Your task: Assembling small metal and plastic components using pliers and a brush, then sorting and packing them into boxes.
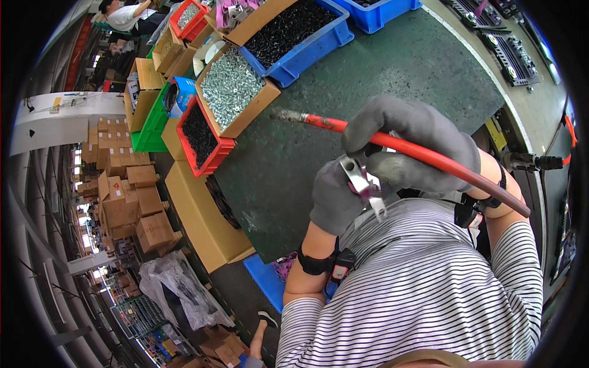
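Note:
In gloved fingers, my right hand (417, 126) grips a long red-handled brush (429, 157). Its pale ferrule and dark, worn tip point left over the green tabletop. Close below it, my left hand (334, 199), also in a grey glove, is closed around a small shiny metal bracket (362, 178) with a hole at one end and a purple patch on it. The right fingertips are close to the bracket; the overlap hides whether they touch it. Both hands are above the table's near edge, in front of my striped shirt.
Beyond my hands lies the green tabletop (294, 165). Along its left side stand a red bin of black pieces (211, 161), a cardboard box of silver screws (267, 98) and a blue bin of black parts (288, 76). Black fixtures (512, 58) sit at far right. A person (126, 17) sits at far left.

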Motion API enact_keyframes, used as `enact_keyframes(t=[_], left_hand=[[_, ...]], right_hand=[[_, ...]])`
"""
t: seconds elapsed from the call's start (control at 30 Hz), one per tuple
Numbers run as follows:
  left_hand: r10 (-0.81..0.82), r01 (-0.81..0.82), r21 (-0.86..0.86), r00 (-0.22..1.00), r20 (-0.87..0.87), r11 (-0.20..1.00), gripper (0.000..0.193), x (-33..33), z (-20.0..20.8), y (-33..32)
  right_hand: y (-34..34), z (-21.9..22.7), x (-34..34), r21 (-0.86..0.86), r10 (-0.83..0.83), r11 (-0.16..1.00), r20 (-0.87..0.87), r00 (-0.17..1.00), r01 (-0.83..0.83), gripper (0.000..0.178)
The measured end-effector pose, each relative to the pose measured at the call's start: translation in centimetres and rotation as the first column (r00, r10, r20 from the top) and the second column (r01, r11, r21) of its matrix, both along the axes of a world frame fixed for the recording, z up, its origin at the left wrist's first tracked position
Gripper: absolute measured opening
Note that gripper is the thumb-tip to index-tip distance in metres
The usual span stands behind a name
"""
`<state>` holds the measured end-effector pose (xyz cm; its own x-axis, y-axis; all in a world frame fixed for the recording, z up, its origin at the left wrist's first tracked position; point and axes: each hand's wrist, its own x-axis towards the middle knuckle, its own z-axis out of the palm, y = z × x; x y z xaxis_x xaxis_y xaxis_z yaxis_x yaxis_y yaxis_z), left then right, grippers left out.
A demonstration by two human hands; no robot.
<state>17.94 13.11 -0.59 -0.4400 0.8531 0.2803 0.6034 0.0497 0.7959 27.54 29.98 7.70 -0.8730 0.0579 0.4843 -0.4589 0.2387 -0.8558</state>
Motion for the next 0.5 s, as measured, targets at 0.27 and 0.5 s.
enact_keyframes(t=[0.27,0.5], left_hand=[[0.029,-0.072,0.107,0.932,0.361,0.992,0.03,-0.2,-1.7,-1.0],[0.146,-0.159,-0.017,0.853,0.501,0.987,0.027,-0.1,-2.3,-1.5]], right_hand=[[2.7,1.3,3.0,-0.235,-0.284,0.934,-0.024,0.959,0.27,0.032],[2.5,1.2,3.5,-0.133,-0.238,0.965,-0.099,0.966,0.224,0.024]])
